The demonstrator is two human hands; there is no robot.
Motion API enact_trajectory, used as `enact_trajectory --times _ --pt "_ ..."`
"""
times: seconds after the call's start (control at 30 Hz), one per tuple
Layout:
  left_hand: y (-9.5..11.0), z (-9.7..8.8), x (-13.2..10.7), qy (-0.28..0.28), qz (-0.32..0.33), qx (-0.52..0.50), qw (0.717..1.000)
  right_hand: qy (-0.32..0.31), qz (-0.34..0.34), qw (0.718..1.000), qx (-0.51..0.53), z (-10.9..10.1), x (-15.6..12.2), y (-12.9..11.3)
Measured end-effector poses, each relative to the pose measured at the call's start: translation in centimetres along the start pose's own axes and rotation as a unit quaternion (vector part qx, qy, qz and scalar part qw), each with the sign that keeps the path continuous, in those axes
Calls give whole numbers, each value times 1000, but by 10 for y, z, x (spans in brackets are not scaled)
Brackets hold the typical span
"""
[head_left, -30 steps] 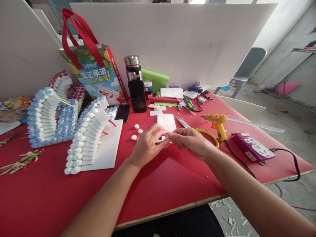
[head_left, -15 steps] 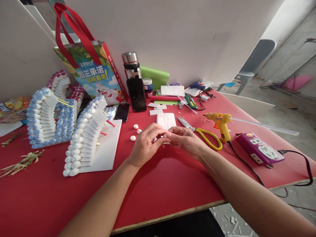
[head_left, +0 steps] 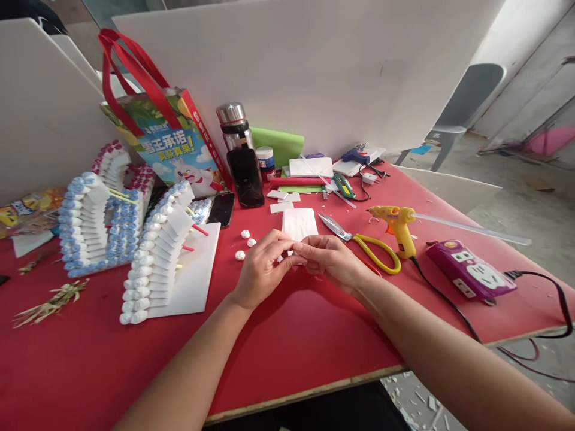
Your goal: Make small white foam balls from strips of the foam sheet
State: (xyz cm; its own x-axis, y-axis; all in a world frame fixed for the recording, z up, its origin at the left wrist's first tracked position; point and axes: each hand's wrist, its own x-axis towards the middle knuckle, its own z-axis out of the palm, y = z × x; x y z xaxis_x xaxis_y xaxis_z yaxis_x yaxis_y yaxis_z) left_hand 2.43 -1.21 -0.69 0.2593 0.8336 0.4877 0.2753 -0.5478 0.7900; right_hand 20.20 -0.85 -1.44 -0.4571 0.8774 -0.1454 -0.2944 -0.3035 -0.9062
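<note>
My left hand (head_left: 265,263) and my right hand (head_left: 330,260) meet above the table, thumbs and fingertips pinched together. What they hold is small and mostly hidden by the fingers; a bit of white shows beside them. Just behind my fingers lies a stack of white paper squares (head_left: 300,221). Several small white balls, crumpled or rolled, sit left of my left hand, one white ball (head_left: 239,255) nearest to it. To the right of my right hand, scissors (head_left: 377,254) with yellow handles lie with their blades pointing away.
A yellow glue gun (head_left: 399,224) stands at right, beside a purple power strip (head_left: 471,269) with cords. At left are a white curved model (head_left: 157,257) on a board, a blue-and-white one (head_left: 85,227) and a bag (head_left: 175,143). A phone (head_left: 245,176) leans against a flask (head_left: 232,123).
The view has shifted slightly, so the table objects sit a little differently in the picture. Both hands stay pinched together in nearly the same place, with small finger movements.
</note>
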Motion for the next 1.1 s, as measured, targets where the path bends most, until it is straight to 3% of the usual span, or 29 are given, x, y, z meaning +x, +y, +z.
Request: enact_trajectory --times 0.2,0.43,0.6,0.73,0.83,0.9,0.97,1.1 --pt "3 0 2 -11 -12 -5 1000 16 20 1000 18 -1 3 3" --pt "-3 -5 2 5 -29 -11 1000 35 74 988 128 -11 9 5" --pt "-2 -10 4 34 -101 -64 992 34 87 982 163 -12 11 3" --pt "-2 -35 11 90 -158 -37 983 45 85 983 157 -12 9 1" --pt "-13 -68 16 171 -119 116 971 44 80 986 141 -13 8 0" --pt "-24 -86 17 143 -124 268 945 44 82 987 130 -12 7 0" --pt "-35 -96 15 65 -162 368 913 48 80 989 119 -10 6 0" --pt "-46 -95 11 -19 -204 406 891 54 72 990 104 -6 5 -1"
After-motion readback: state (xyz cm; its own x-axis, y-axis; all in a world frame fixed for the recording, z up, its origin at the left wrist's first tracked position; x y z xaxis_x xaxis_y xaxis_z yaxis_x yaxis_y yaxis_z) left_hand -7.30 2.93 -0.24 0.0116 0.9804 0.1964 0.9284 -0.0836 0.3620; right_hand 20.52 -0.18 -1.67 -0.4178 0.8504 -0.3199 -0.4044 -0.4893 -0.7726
